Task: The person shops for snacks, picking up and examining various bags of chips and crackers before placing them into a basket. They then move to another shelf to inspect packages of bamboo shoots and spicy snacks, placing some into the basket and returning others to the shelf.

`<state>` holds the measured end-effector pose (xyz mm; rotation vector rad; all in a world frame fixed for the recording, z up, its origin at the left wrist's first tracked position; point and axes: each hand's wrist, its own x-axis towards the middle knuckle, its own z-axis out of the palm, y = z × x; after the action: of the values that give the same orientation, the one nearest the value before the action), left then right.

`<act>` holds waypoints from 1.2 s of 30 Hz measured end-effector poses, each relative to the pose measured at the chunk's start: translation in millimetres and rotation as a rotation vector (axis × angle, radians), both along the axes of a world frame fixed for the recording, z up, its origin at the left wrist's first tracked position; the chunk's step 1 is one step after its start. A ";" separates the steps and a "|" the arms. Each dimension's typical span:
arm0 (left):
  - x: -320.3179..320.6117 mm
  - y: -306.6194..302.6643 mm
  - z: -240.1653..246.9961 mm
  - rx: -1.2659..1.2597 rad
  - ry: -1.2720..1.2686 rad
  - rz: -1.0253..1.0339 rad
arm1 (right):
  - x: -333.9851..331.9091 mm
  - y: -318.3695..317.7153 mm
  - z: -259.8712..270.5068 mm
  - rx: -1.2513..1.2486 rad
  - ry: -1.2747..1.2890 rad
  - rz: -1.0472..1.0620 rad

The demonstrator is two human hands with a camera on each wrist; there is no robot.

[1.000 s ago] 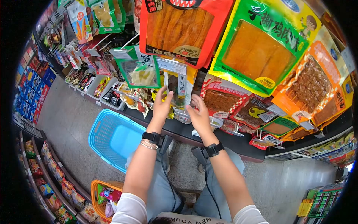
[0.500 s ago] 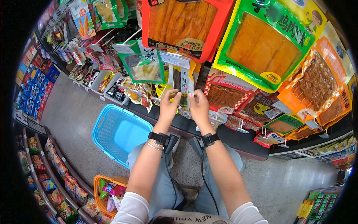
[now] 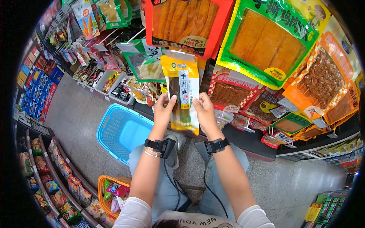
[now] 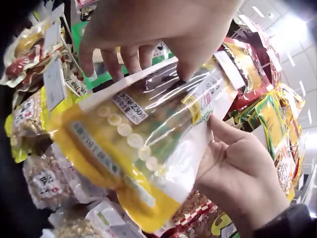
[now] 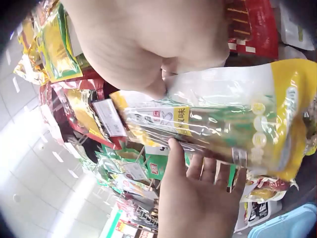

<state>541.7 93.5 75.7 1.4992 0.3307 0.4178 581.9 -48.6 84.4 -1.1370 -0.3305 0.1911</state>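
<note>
A yellow and white packet of bamboo shoots (image 3: 184, 95), with a clear window, hangs upright between both hands in front of the shelf. My left hand (image 3: 162, 113) pinches its left edge, and my right hand (image 3: 205, 114) pinches its right edge, thumbs on the front. In the left wrist view, the left hand (image 4: 158, 29) curls over one side of the packet (image 4: 138, 134), whose yellow bottom end points toward the camera. The right wrist view has the right hand (image 5: 143, 39) at the packet's white edge. Behind its top is a price tag holder (image 3: 178, 55).
Large red (image 3: 186, 24) and green (image 3: 266, 49) snack packs hang above and to the right. A light blue basket (image 3: 104, 133) stands on the floor, left of the legs. Nearer is an orange basket (image 3: 102, 197) holding snack bags. Curved snack shelves (image 3: 61, 171) line the left.
Both hands have taken hold of the bamboo shoot packet and drawn it out from below the price tag toward the body. Its whole front now shows.
</note>
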 end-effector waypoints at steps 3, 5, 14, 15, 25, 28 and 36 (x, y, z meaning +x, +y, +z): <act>-11.8 3.9 7.8 -0.289 -0.022 -0.118 | -8.2 -6.2 -1.6 0.056 0.189 0.120; -22.1 2.8 14.2 -0.433 0.062 -0.190 | -11.2 -8.6 -8.0 0.095 0.284 0.180; -44.5 -7.5 8.5 -0.589 0.138 -0.318 | -30.1 -37.8 -5.9 0.046 0.413 0.196; -47.2 -11.6 6.3 -0.600 0.140 -0.307 | -34.4 -39.8 -1.4 0.013 0.399 0.192; -71.0 -53.2 1.1 -0.618 0.172 -0.309 | -62.1 -74.7 -12.0 -0.203 0.308 0.246; -74.8 -61.1 1.5 -0.576 0.160 -0.328 | -66.5 -83.1 -5.3 -0.234 0.258 0.234; -69.7 -70.9 14.2 -0.636 0.142 -0.366 | -74.6 -96.2 12.2 -0.245 0.256 0.203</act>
<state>471.9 22.5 89.9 0.9338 0.2591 -0.0900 507.3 -144.9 96.6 -1.3034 -0.1977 0.5637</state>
